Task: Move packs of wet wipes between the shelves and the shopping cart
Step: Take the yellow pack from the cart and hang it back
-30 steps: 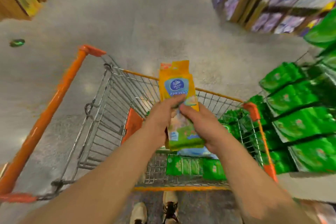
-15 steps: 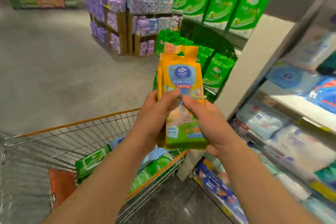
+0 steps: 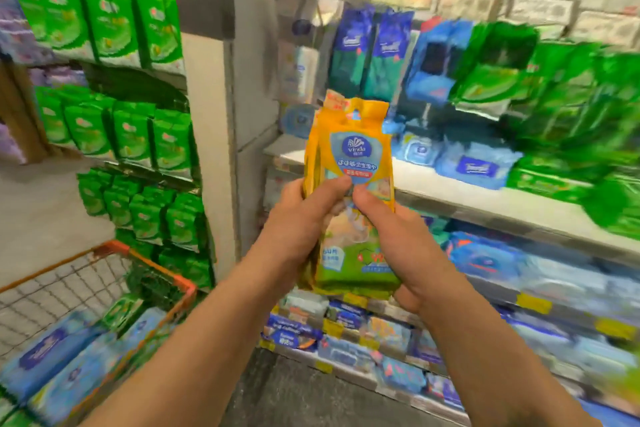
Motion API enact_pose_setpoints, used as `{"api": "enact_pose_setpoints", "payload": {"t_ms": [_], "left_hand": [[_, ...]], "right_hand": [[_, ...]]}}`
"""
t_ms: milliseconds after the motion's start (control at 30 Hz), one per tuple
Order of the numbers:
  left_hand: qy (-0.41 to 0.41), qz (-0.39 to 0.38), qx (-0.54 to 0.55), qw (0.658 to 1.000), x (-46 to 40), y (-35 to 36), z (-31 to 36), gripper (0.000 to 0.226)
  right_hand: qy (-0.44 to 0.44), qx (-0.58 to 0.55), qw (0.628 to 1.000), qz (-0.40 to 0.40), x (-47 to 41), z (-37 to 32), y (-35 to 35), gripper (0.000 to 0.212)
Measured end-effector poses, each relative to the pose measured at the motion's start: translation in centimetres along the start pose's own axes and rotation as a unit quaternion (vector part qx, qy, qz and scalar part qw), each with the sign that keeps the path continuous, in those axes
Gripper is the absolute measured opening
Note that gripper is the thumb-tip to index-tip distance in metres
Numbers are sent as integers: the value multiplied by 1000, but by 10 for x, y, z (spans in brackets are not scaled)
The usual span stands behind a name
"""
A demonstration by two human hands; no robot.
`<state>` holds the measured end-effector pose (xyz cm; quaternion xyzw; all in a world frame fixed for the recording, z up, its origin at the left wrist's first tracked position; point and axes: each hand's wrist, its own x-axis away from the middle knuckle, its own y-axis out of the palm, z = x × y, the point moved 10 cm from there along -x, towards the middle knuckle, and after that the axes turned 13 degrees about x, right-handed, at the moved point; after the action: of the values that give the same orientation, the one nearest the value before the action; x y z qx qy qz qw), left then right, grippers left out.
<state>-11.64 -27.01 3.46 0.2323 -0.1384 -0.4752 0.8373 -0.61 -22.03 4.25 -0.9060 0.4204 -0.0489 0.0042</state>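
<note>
- Two bare forearms reaching up from the bottom edge, meeting at the middle.
- Left hand wrapped round the left edge of a yellow wipes pack, thumb pressed across its front.
- Right hand clasping the pack's right side and lower corner, thumb on the front just beside the left thumb (tips nearly touching).
- Pack upright, raised at chest height in front of the shelving, blue emblem facing the camera, green band at its bottom.
- Shopping cart low at left, orange rim, blue packs and a green one lying inside.
- Beyond the pack, a white shelf bearing blue and green packs (blurred).
- Further left, racks of green packs standing upright in rows.
</note>
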Motion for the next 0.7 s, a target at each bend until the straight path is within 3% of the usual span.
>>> {"api": "enact_pose_setpoints", "payload": {"t_ms": [100,233,300,433,700], "left_hand": [[-33,-47,4,998,-1,76,-42,59],[-38,-74,-13,996,0,160,-83,27],[-54,-99,-13,994,-1,196,-102,22],[-92,-120,-10,988,-9,248,-135,52],[-143,-204,32,968,-48,330,-185,68]], "right_hand": [[8,-23,999,27,24,1,-76,28],[3,-20,996,83,49,2,-171,29],[8,-24,994,105,60,5,-212,30],[35,-12,985,168,76,12,-284,36],[23,-21,967,254,67,11,-375,27]]}}
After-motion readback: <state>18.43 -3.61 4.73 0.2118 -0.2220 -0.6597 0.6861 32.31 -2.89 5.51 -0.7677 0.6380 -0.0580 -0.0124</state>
